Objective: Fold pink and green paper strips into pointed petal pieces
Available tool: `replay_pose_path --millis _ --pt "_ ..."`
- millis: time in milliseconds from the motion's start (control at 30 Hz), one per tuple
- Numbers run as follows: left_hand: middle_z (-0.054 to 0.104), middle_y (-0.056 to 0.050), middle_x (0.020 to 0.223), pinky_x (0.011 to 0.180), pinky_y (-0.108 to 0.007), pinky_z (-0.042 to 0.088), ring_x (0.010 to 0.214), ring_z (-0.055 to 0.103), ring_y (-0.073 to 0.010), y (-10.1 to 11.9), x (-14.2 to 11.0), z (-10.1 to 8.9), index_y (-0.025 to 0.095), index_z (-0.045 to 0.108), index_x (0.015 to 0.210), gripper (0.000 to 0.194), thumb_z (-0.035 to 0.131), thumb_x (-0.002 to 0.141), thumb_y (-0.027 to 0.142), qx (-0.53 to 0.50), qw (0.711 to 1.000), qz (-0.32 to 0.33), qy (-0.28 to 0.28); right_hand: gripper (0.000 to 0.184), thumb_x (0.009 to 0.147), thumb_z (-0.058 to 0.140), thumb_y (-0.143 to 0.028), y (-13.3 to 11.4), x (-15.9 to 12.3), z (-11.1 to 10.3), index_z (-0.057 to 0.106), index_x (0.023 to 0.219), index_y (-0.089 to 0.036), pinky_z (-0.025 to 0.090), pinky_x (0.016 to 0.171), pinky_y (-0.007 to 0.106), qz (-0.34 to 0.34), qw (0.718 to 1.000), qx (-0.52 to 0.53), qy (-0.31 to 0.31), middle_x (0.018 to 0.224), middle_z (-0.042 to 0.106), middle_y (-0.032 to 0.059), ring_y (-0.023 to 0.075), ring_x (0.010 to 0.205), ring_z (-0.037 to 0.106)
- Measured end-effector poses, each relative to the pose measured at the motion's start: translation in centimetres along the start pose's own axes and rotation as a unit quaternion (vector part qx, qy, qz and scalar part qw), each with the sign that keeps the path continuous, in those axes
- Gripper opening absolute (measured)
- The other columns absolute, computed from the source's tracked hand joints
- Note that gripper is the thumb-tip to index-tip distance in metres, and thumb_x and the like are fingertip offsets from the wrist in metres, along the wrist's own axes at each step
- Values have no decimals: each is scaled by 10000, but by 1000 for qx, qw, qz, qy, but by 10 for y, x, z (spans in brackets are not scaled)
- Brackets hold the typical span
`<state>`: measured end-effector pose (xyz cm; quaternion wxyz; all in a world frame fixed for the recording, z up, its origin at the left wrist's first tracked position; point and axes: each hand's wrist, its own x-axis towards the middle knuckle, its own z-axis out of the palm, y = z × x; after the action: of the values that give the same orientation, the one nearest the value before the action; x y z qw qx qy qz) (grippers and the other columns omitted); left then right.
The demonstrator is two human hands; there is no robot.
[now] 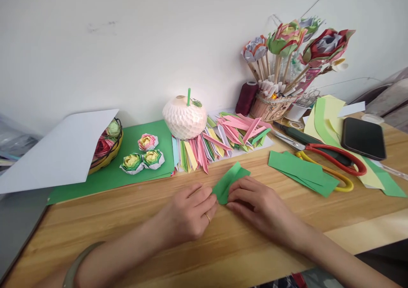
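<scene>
A green paper strip (230,178), creased along its length, stands partly folded on the wooden table between my hands. My left hand (193,209) pinches its near left edge, the fingers bent together; a ring and a bracelet show on this arm. On the opposite side, my right hand (255,198) is closed on the right edge of the same strip, thumb below and fingers above. To the right lies a small stack of flat green paper strips (299,171), partly over the yellow handle of the red-and-yellow-handled scissors (334,149).
Behind are folded paper pieces (219,141), a white textured ornament (185,118) and paper flowers (287,39) in a wooden pot (270,107). Three small paper flowers (143,154) sit on green sheets (108,181) beside a basket (108,156). A phone (364,138) lies right.
</scene>
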<state>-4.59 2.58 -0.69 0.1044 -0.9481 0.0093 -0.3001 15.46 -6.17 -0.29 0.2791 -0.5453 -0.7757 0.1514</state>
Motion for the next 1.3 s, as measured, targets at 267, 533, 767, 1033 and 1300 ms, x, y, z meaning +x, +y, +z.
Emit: replay_pose_path --millis 267,533,767,1033,1300 --pt "671 -70 794 718 -322 525 793 617 -173 1 0 2 93 646 805 218 464 924 72 -36 999 -11 -14 165 874 494 -145 -2 3 8 569 732 -181 476 653 293 42 998 -20 33 792 575 39 166 733 557" --pt "648 -71 804 631 -275 534 786 605 -173 4 -4 5 99 632 804 238 434 935 83 -87 994 -58 -46 152 869 487 -146 0 4 14 555 740 -189 470 632 281 42 997 -36 54 788 575 35 164 717 564" --pt "632 -68 779 613 -273 535 774 608 -176 0 2 0 82 629 924 289 343 964 96 -120 987 -80 -66 136 873 487 -142 0 3 16 544 758 -187 474 634 287 45 997 -18 66 804 572 35 164 731 562" --pt "582 -29 759 572 -255 512 761 601 -160 6 -3 10 96 608 971 162 450 951 124 -112 985 -95 -90 141 899 467 -162 1 3 15 523 773 -192 470 632 288 57 997 -12 46 815 561 32 162 737 556" --pt "588 -31 790 626 -235 516 785 589 -141 10 -7 13 127 608 963 178 432 965 157 -111 982 -116 -103 76 880 485 -150 2 1 16 500 821 -196 465 636 281 65 997 -17 42 833 550 30 161 746 546"
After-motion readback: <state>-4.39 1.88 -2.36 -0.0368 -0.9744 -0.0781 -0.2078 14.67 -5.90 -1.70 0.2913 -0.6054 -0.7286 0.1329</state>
